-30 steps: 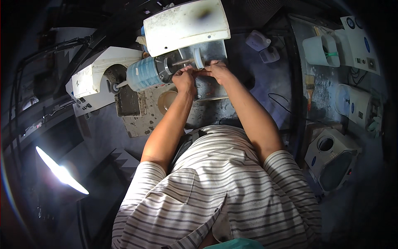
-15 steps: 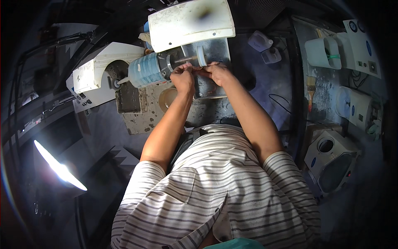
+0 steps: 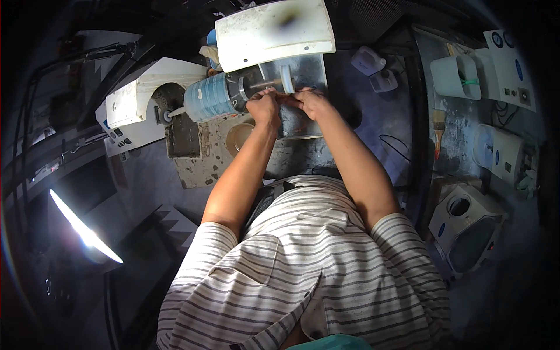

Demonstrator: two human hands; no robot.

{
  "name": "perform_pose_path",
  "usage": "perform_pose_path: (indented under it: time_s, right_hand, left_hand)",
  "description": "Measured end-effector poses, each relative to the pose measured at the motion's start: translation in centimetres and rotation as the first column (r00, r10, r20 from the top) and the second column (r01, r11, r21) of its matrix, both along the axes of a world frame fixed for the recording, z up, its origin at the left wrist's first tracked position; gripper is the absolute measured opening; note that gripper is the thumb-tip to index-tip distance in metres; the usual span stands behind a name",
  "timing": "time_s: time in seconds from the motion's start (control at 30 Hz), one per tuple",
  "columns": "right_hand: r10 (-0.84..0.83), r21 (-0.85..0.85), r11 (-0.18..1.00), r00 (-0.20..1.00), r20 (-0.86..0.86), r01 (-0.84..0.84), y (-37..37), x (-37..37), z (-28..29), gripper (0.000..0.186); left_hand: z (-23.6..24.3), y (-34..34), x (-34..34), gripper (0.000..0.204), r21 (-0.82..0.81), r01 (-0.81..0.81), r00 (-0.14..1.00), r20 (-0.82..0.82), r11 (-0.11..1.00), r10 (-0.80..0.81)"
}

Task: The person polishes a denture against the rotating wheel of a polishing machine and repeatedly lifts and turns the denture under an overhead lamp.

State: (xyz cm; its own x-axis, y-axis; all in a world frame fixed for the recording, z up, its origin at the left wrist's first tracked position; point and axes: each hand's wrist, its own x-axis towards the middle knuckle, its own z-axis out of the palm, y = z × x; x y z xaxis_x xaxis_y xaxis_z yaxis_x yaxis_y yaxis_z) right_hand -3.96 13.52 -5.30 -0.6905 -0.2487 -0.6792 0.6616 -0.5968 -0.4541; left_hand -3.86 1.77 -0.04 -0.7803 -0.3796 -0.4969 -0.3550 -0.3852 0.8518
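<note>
Both of my hands are drawn together at the lower edge of a thin pale disc [image 3: 286, 77], which is mounted on a metal shaft. My left hand [image 3: 264, 108] is closed in a pinch just left of the disc's lower edge. On the other side, my right hand [image 3: 314, 104] also has its fingers pressed together. Whatever the fingertips hold is too small and too covered to name. A blue ribbed plastic bottle [image 3: 209, 98] lies on its side around the shaft's machine, left of my left hand. Behind the disc is a metal tray [image 3: 306, 70] under a white hood [image 3: 274, 38].
A white-housed machine [image 3: 131, 105] with a dark, muddy opening stands at left. At right are two plastic jugs [image 3: 367, 60], a pale bin [image 3: 455, 79], a brush [image 3: 438, 131] and a boxy device [image 3: 466, 227]. A round bowl [image 3: 236, 139] sits by my left forearm. A bright lamp [image 3: 84, 227] glows lower left.
The view has shifted a little, so the machine and my left hand appear slightly farther right. Both hands stay pinched at the disc's lower edge.
</note>
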Motion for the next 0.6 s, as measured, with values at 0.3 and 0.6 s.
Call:
perform_pose_path:
  time_s: [0.3, 0.6]
  right_hand:
    - [0.058, -0.049, 0.997, 0.992, -0.114, -0.064, -0.6, 2.0, 2.4, 0.021]
    - [0.195, 0.149, 0.975, 0.950, -0.243, -0.162, -0.6, 5.9, 4.8, 0.030]
  left_hand:
    - [0.9, -3.2, 2.2, 0.003, 0.010, 0.136, 0.990, -0.030, 0.991, -0.135]
    - [0.8, -4.7, 6.0, 0.011, 0.015, 0.291, 0.945, -0.162, 0.957, -0.285]
